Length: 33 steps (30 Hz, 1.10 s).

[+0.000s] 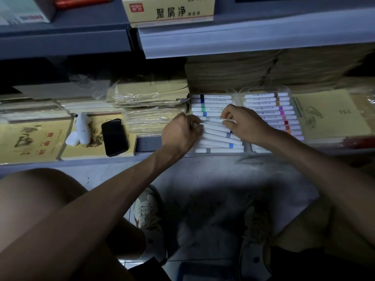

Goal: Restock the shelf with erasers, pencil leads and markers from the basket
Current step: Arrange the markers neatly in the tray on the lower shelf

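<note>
Two clear plastic marker cases lie side by side on the low shelf. The left case (pixel 215 152) holds several white markers (pixel 211 101) with coloured bands; its lower ones lie askew. The right case (pixel 292 102) holds neat rows of white markers (pixel 269 108). My left hand (pixel 182 132) pinches the left end of one white marker (pixel 215 120) in the left case. My right hand (pixel 243 123) pinches the same marker's right end. A blue basket edge (pixel 203 270) shows on the floor at the bottom.
A black phone (pixel 114 136) and a white plastic object (pixel 82 128) rest on yellow booklets at the left. Wrapped paper stacks (pixel 150 106) sit behind. A yellow eraser box (pixel 168 11) stands on the upper shelf (pixel 243 37). My knees and shoes fill the floor below.
</note>
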Tool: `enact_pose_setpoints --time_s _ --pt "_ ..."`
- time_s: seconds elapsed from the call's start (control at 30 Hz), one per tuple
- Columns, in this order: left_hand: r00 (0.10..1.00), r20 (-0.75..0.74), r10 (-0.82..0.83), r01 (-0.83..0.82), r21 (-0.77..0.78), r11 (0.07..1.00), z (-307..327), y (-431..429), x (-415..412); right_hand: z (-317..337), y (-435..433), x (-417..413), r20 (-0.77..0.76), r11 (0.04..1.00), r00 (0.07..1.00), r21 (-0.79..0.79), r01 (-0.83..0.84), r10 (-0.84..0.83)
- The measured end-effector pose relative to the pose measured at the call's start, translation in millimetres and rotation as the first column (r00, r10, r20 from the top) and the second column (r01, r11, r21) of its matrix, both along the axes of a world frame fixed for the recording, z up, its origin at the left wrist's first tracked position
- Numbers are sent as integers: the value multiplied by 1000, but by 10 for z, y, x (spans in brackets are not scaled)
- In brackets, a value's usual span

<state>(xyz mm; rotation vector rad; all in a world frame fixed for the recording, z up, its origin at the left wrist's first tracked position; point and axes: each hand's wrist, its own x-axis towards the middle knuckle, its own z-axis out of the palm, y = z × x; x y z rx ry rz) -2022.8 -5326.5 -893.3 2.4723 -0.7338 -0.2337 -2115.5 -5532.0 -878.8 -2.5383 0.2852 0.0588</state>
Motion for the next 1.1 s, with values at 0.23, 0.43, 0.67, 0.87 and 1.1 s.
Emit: enact_pose_setpoints --time_s 0.23,0.43,0.67,0.87,1.1 --pt "982 -171 81 -97 -87 991 74 -22 -7 -16 -6 16 89 996 996 -83 -15 22" --pt "987 -159 22 -38 -96 995 119 51 -103 2 -2 32 113 970 990 -237 -56 85" --pt "853 -432 292 -403 -190 895 65 39 52 19 17 34 99 964 994 -263 -25 53" --pt "544 -797 264 -602 -152 784 110 -25 79 15 10 48 92 980 996 -201 13 5" --pt "532 -796 289 -596 -109 795 73 -78 131 -2 2 62 96 980 995 -200 16 3"
